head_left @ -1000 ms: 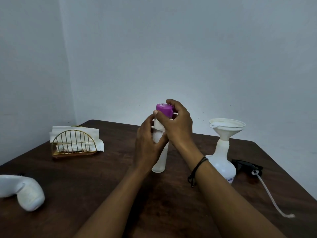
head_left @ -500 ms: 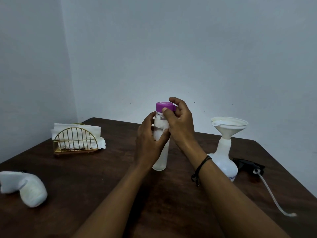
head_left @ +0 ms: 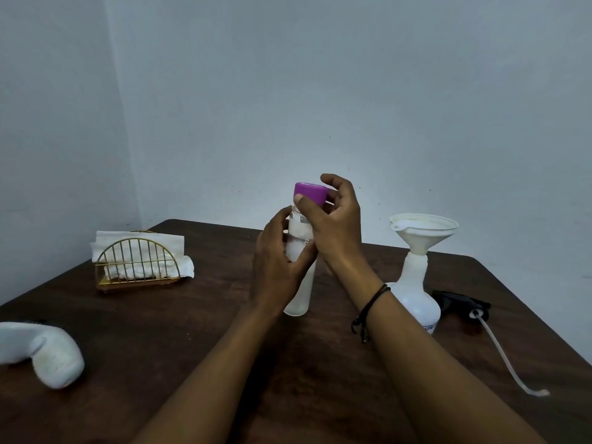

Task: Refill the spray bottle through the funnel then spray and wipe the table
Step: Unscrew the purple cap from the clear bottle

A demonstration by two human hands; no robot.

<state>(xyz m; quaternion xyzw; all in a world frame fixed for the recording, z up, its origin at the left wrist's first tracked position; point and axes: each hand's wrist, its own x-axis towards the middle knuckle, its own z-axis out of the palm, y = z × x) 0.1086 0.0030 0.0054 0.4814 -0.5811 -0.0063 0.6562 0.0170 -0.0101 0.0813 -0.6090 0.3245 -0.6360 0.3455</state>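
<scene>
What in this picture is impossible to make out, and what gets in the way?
All in the head view:
- Refill bottle: its middle and label are covered by the left hand and right hand.
- Purple cap: whether it is loose or tight, the fingers hide the seam.
- Spray bottle: print near its base is too small, partly behind the right wrist.
- White cloth: its left end is cut off by the frame edge.

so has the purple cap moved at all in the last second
Yes. The purple cap, pinched by the right hand, has lifted off and tilted; it sat square on the refill bottle before. The funnel beside it stays put.
</scene>
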